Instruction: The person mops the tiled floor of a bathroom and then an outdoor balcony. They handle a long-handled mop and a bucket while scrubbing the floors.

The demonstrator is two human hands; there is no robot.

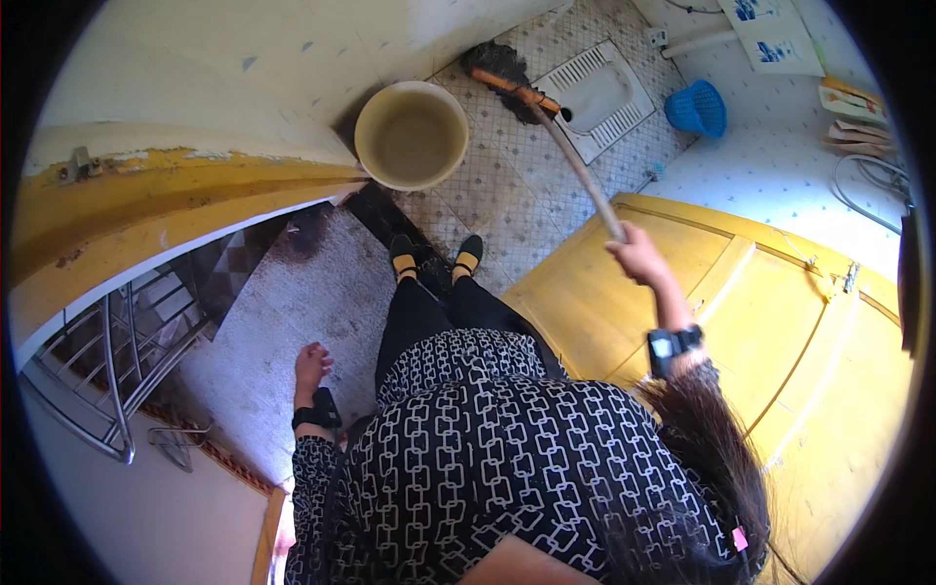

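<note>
We've got our right hand (640, 257) wrapped round a shaggy black, wooden-handled mop (571, 158), probably for 12 o'clock reach, left hand (312, 367) empty, half-open.

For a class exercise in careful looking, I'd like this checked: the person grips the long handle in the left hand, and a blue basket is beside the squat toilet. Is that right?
Not quite: the head view shows the long handle in the right hand, not the left. The blue basket is indeed beside the squat toilet.
</note>
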